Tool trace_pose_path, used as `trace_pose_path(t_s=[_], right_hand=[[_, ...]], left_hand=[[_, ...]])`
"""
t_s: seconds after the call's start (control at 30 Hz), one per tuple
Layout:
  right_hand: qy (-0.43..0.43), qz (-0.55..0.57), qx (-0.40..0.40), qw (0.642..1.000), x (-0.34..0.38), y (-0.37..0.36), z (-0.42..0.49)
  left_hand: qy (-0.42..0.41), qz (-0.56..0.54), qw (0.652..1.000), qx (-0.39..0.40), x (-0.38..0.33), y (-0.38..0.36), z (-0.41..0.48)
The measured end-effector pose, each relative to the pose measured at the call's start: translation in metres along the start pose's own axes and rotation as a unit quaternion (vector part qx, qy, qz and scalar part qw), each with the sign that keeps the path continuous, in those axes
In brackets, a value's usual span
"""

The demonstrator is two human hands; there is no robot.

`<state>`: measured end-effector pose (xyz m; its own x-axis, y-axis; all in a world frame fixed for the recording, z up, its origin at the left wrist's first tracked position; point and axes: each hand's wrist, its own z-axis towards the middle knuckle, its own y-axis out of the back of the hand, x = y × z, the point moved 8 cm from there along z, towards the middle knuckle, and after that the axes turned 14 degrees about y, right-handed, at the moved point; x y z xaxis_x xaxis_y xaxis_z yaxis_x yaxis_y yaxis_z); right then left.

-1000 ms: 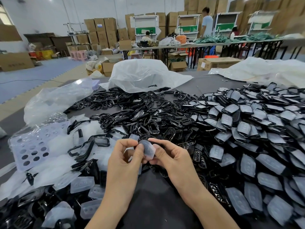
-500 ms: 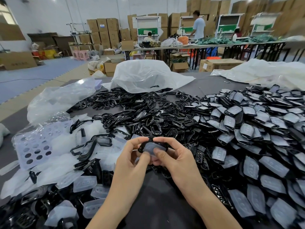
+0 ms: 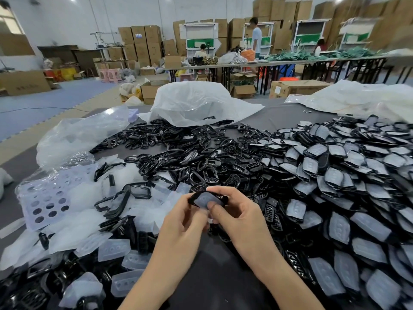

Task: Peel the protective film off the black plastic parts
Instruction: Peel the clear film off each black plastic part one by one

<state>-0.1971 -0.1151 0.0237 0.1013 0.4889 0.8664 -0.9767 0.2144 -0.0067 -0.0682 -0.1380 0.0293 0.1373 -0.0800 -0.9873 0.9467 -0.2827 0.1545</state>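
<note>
Two hands meet at the centre of the frame around one part (image 3: 224, 199), held up off the tabletop (image 3: 214, 278) and tilted toward the camera so that its film (image 3: 203, 199) faces the eyes. The left hand (image 3: 182, 223) pinches the part's left end, its fingers (image 3: 190, 199) curled round the black rim. That looks like a steadying grip, meant to keep the piece from twisting. The right hand (image 3: 238, 217) grasps the other end, with the forefinger arched over the top edge and the thumb (image 3: 214, 208) pressed onto the film near its lower border. From that pose I judge the thumb is working to raise an edge. Whether any corner has lifted yet is too small to tell.

The tabletop seems sorted by stage. Filmed parts (image 3: 335, 186) are heaped across the right of the frame, close to the right hand, probably as the supply. Bare frames (image 3: 190, 157) lie in a band through the middle, just beyond the hands. Loose films (image 3: 78, 222) pile at lower left, with a few black pieces mixed in, which is likely the discard side. A white bag (image 3: 192, 101) slumps at upper centre, its mouth toward the bare frames.
</note>
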Motion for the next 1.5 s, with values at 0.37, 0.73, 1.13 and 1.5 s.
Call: trace_pose_path(t_s=[0.37,0.73,1.13,1.5], right_hand=[[-0.01,0.004,0.013,1.0,-0.007,-0.002,-0.002],[-0.02,0.016,0.021,0.999,-0.005,0.0,0.0],[-0.022,0.075,0.029,0.997,-0.001,-0.008,0.0],[-0.044,0.094,0.002,0.995,-0.01,-0.002,0.0]], left_hand=[[-0.032,0.013,0.997,-0.063,-0.003,0.017,0.002],[-0.035,0.061,0.997,-0.038,-0.003,0.009,0.003],[-0.001,0.031,0.999,0.011,0.002,0.003,0.003],[0.02,-0.017,0.999,-0.033,0.008,0.011,0.009]])
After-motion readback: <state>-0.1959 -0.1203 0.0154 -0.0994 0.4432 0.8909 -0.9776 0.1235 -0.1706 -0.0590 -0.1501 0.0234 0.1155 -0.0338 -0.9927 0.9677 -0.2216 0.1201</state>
